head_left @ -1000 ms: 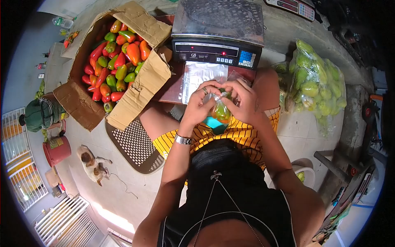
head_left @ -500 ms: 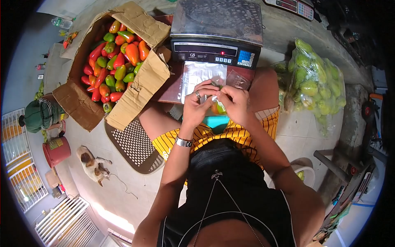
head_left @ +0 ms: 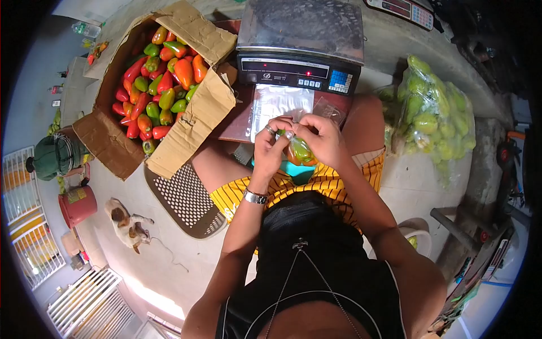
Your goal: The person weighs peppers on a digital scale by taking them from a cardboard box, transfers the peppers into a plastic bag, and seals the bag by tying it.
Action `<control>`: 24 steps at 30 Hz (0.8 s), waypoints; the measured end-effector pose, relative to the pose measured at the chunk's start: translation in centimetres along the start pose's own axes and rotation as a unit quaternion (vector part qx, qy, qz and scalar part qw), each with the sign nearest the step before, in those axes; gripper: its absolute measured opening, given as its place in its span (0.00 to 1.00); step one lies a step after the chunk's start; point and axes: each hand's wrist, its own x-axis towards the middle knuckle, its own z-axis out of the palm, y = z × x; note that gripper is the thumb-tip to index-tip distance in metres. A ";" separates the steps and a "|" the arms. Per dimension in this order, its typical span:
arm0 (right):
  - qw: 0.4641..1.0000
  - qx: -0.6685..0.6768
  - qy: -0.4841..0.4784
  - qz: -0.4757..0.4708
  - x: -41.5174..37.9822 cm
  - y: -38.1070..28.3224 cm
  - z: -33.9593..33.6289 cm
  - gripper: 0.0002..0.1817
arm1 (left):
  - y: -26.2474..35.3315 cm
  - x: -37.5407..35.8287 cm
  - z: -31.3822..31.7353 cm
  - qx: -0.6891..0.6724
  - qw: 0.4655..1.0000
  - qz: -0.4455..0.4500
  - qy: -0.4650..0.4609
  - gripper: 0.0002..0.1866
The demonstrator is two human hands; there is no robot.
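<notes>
A clear plastic bag of peppers (head_left: 301, 151), green and orange, hangs between my hands above my lap. My left hand (head_left: 271, 144), with a ring on one finger, pinches the gathered neck of the bag from the left. On the other side, my right hand (head_left: 320, 138) has its thumb and fingers closed on the same neck. The fingertips hide how the plastic is twisted or tied. Just beyond my hands, a stack of flat clear plastic bags (head_left: 276, 104) lies in front of the weighing scale (head_left: 299, 72).
An open cardboard box (head_left: 192, 127) of red, orange and green peppers stands at left, by a brown perforated crate (head_left: 186, 203). At right sits a large plastic bag of green vegetables (head_left: 435, 113). A dog (head_left: 129, 223) lies on the floor near a red bucket (head_left: 79, 206).
The bag of peppers has turned and come up into fuller view below my fingers. Both hands stay closed at its neck, with small finger movements.
</notes>
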 end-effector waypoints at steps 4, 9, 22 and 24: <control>0.988 -0.098 0.108 -0.048 -1.3 -1.3 0.2 0.06 | 0.3 0.0 0.1 -0.055 0.996 -0.047 0.057 0.08; 0.973 -0.136 0.108 -0.150 -2.4 -1.3 2.0 0.13 | 1.2 -0.1 1.2 0.025 0.985 -0.122 0.121 0.04; 0.966 -0.134 0.052 -0.217 -0.5 2.6 1.5 0.13 | 1.4 -1.0 1.0 -0.056 0.982 -0.123 0.132 0.04; 0.974 -0.103 0.044 -0.196 -0.5 2.5 1.2 0.11 | 1.6 -1.4 1.0 -0.048 0.984 -0.114 0.126 0.04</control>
